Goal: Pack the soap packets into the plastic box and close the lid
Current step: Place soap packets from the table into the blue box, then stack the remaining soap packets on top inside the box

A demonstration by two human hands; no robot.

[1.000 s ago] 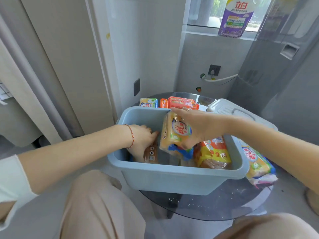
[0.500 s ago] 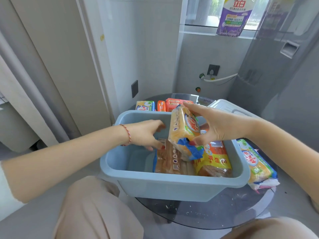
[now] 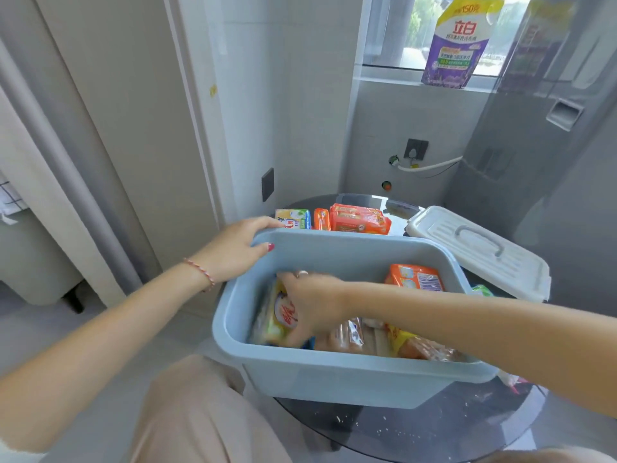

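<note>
Blue plastic box [image 3: 334,379] sits on the round glass worktop [image 3: 417,429], its near-left corner overhanging the worktop's edge. Inside: brown and yellow packets [image 3: 367,339] fill the near right half, an orange packet [image 3: 415,279] stands against the far right wall; bare floor of the box shows at far left. Right hand [image 3: 310,309] reaches down at the left end, fingers curled round a yellow soap packet [image 3: 277,320] standing near the left wall (blurred; grip looks firm but contact is hard to read). Left hand [image 3: 238,250] grips the far-left rim corner, thumb inside, fingers over the outer edge. White lid [image 3: 477,248] lies off the box, just beyond its right end. More packets [image 3: 337,218] wait behind the far wall.
</note>
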